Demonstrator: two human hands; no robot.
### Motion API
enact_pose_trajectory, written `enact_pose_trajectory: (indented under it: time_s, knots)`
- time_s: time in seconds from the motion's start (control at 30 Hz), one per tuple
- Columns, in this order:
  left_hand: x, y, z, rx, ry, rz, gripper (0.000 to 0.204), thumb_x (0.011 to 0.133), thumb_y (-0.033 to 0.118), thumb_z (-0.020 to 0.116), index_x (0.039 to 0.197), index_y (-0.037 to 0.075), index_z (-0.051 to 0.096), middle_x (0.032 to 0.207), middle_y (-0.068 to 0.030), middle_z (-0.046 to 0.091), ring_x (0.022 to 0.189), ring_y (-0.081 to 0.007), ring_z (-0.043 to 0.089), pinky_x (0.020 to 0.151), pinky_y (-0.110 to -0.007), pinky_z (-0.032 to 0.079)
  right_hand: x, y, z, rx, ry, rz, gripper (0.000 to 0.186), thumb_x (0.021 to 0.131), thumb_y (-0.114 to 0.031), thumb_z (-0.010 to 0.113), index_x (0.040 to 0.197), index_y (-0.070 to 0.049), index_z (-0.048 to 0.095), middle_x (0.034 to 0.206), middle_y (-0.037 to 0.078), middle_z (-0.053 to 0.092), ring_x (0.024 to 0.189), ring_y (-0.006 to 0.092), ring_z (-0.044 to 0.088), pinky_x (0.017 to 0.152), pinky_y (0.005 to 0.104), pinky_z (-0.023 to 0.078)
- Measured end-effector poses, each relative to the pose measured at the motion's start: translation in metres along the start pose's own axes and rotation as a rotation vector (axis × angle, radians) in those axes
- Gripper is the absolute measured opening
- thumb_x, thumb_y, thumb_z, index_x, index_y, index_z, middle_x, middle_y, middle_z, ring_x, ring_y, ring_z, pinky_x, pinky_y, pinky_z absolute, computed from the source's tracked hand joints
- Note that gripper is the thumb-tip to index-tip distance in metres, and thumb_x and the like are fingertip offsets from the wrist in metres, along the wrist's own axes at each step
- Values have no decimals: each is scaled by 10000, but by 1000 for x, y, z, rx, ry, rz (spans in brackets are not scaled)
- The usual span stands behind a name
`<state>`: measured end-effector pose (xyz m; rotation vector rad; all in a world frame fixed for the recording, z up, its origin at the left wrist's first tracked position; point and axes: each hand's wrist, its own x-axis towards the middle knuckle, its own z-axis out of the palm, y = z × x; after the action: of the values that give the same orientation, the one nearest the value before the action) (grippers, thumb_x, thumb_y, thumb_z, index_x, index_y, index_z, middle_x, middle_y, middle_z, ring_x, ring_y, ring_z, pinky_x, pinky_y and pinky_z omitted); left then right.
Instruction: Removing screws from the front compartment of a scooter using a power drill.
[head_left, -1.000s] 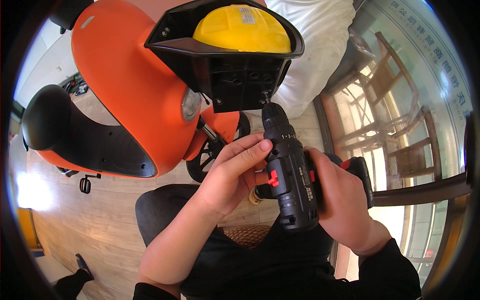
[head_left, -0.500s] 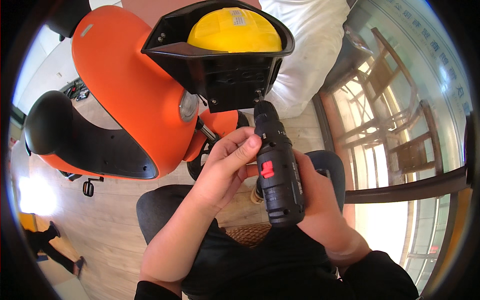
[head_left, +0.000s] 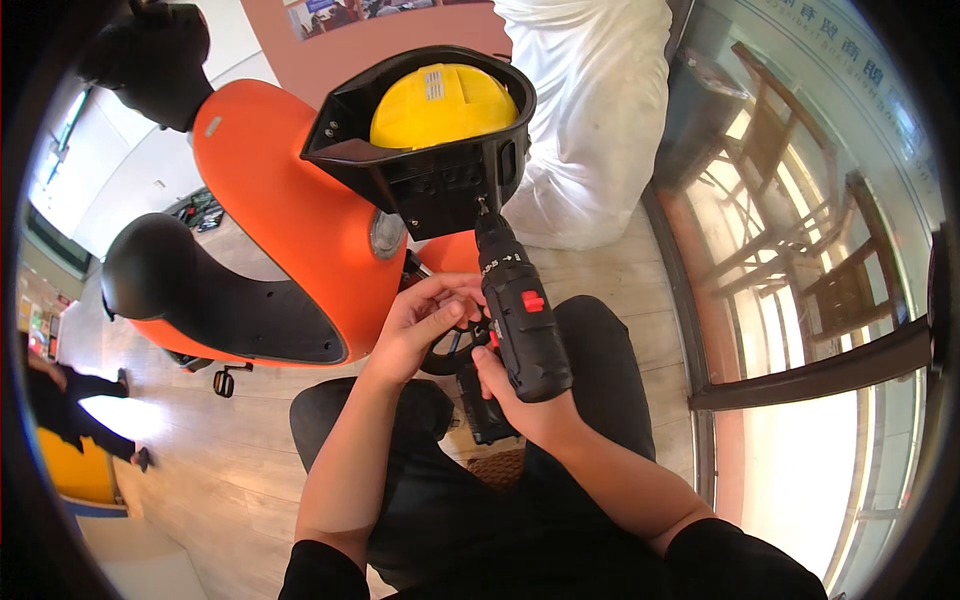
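Note:
A black cordless drill (head_left: 528, 330) with red switches is in my right hand (head_left: 535, 408), whose fingers wrap round its grip. Its tip points up at a screw (head_left: 482, 202) in the lower right of the black basket's (head_left: 440, 198) near wall; whether they touch I cannot tell. My left hand (head_left: 425, 322) is just left of the drill, its fingers curled with the thumb against them. Anything between those fingers is too small or hidden to make out. Inside the basket sits a yellow rounded shell like a hard hat (head_left: 445, 108). A second screw (head_left: 415, 223) shows at the basket's lower left.
The basket is on the front of an orange scooter (head_left: 265, 185) with a black seat (head_left: 155, 265) and a pedal (head_left: 228, 380). Behind stands something under white cloth (head_left: 590, 120). Glass panels with a dark frame (head_left: 810, 370) line the right. Another person's legs (head_left: 85, 400) show far left.
My left hand has come off the drill's front and sits beside it. The drill leans more to the left at its tip. The view has shifted, showing more of the scooter and wall.

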<state>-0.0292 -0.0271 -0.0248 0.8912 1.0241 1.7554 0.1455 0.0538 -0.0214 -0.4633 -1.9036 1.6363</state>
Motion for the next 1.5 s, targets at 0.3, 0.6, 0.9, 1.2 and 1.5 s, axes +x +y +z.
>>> enact_pose_trajectory:
  time_s: [0.3,0.6,0.9,1.2,1.5]
  knots:
    - [-43,101,53,1032,-124,-362,501,1018,382,643,1338,-1,602,1089,-145,704,1003,-296,689,872,-392,529,3,-7,45,464,112,123,179,1011,-182,692,1082,-25,645,833,17,634,726,120,624,666,304,518]
    - [-45,131,23,1209,-204,-368,1073,629,532,925,1453,15,473,1352,-205,593,1269,-387,570,1033,-425,473,12,-41,90,515,147,177,212,1028,-171,668,1156,-25,582,1008,45,593,953,165,585,836,350,497]
    - [-47,104,9,1245,-25,-192,852,700,68,823,1476,150,482,1221,-88,642,1225,-350,559,1085,-494,407,26,-7,111,616,97,-37,658,894,-20,789,1410,-103,390,1139,37,506,1062,141,524,930,315,453]
    - [-44,97,25,1584,27,-29,574,713,134,753,1266,65,615,840,-30,603,929,-266,607,937,-491,440,33,-12,69,605,-145,10,630,899,50,718,1412,-68,372,1004,64,551,908,126,578,807,298,480]
    - [-43,93,35,1624,38,-39,590,693,152,751,1259,52,617,818,4,597,881,-238,598,907,-437,408,34,-15,56,759,-243,57,617,876,90,721,1374,-71,394,1043,81,566,938,156,606,830,322,508]
